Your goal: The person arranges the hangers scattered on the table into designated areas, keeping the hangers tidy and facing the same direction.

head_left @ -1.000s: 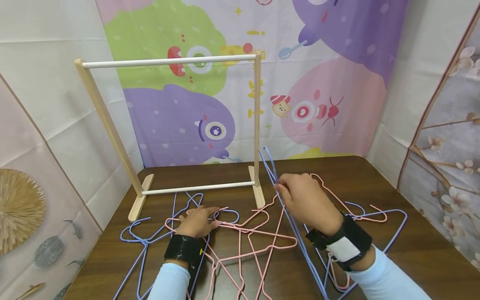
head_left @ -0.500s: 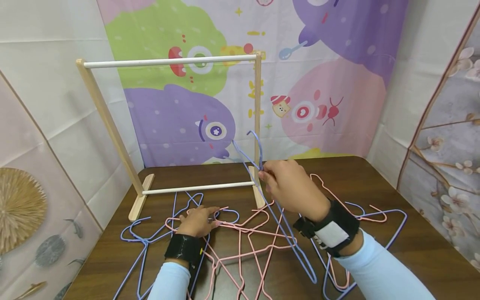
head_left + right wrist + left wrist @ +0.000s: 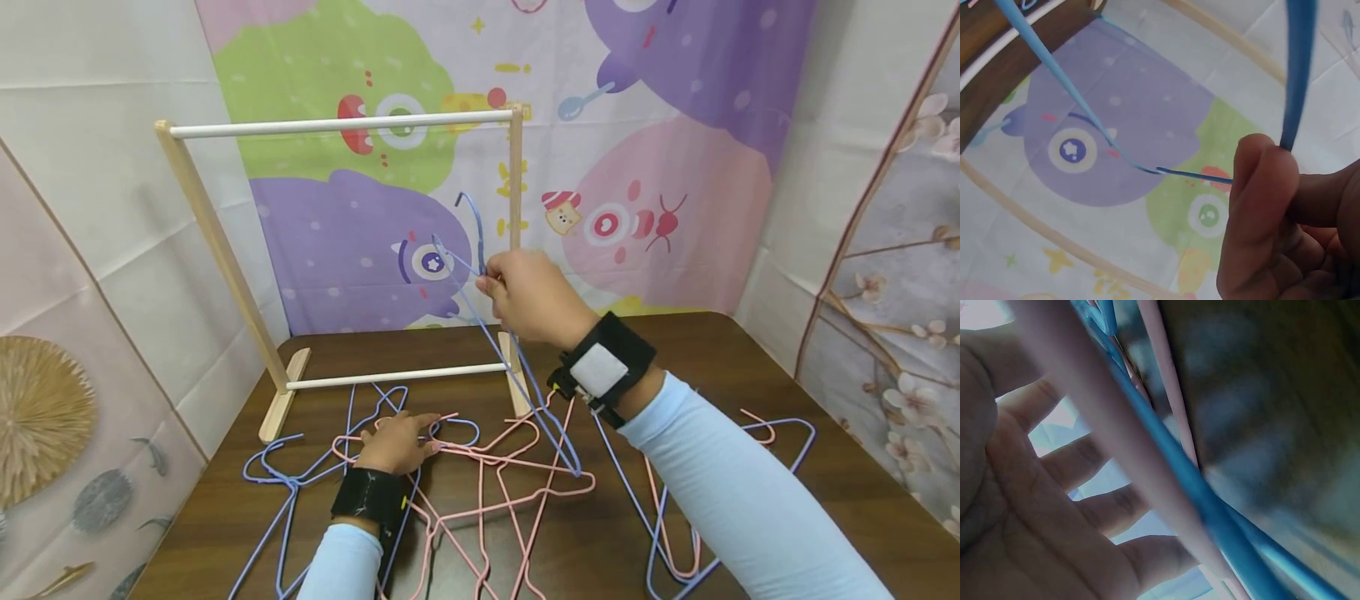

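Observation:
My right hand (image 3: 536, 296) is raised and pinches a blue clothes hanger (image 3: 480, 237) between thumb and fingers at the base of its hook. The hook points up, and the hanger's body slants down to the right in front of the rack's right post. In the right wrist view, the blue wire (image 3: 1299, 75) comes out above the fingertips. My left hand (image 3: 395, 443) rests palm down with spread fingers over tangled pink and blue hangers on the table. The left wrist view shows a pink hanger wire (image 3: 1116, 437) and blue wire (image 3: 1172, 450) crossing beneath that palm.
A wooden rack with a white top bar (image 3: 337, 125) and a white lower bar (image 3: 397, 377) stands at the back left of the dark table (image 3: 600, 533). Pink hangers (image 3: 495, 507) overlap in the middle. More blue hangers (image 3: 288, 482) lie left, and others (image 3: 806, 442) right.
My right hand has lifted the blue hanger and carried it up and leftward, turning it so its hook rises beside the rack's right post. My left hand has stayed in place.

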A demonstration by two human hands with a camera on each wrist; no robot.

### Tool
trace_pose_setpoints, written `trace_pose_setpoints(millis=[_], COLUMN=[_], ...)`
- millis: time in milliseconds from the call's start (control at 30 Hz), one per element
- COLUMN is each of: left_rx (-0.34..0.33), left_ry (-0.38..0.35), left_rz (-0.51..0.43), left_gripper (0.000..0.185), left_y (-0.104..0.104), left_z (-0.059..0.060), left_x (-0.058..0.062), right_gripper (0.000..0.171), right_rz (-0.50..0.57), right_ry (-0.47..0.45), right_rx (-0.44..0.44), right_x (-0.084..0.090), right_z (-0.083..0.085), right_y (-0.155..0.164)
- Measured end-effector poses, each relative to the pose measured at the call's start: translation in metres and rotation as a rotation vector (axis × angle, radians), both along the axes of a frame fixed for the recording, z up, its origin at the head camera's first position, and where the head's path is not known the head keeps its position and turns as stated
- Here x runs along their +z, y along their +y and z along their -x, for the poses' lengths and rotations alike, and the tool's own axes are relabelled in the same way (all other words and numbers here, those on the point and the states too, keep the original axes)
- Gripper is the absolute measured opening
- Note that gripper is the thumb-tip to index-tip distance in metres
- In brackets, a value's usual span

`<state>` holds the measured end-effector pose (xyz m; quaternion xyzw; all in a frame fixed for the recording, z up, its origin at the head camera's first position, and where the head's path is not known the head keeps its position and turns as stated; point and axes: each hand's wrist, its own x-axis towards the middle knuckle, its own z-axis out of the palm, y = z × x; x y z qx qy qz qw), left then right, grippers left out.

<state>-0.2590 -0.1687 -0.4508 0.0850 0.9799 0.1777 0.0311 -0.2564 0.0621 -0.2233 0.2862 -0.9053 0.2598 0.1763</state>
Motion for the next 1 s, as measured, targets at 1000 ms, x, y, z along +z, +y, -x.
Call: trace_pose_setpoints(millis=[1000], left_rx=[0.017], left_ry=[0.008], left_rz=[-0.018], left_gripper=[0.048], left_y=[0.0], left_z=[0.0], left_x=[0.0], right_gripper=[0.029], right_rz=[0.198], right_ry=[-0.294], right_rx=[-0.023], right_x=[0.075], right_z=[0.064], right_y=[-0.007])
